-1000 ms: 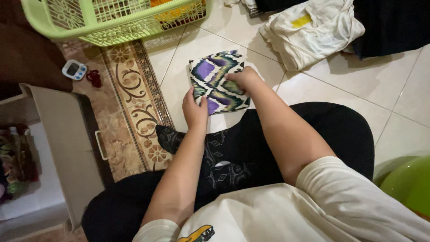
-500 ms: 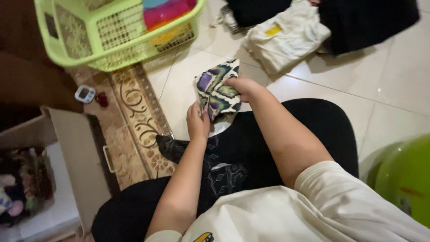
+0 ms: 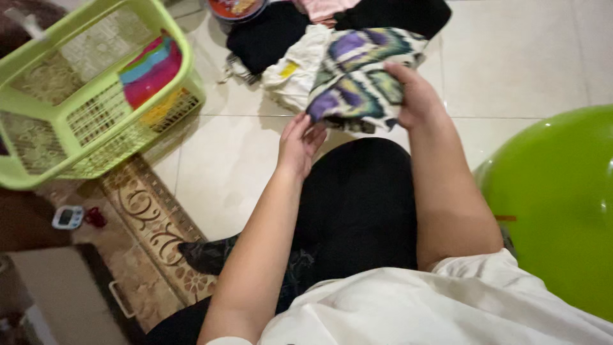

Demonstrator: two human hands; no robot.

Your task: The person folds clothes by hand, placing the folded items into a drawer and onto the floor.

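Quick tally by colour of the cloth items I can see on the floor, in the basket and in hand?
Patterned purple-green-white folded cloth, in the right hand: 1
White garment: 1
Black garments: 2
Pink cloth: 1
Multicoloured cloth in the green basket: 1
Total: 6

The folded patterned cloth [image 3: 357, 73] is printed in wavy bands of purple, green, black and cream. It is lifted clear of the floor, tilted, in a thick bundle with its lower edge sagging loose. It sits above a cream garment and seems not to rest on it, though motion blur makes that hard to tell.
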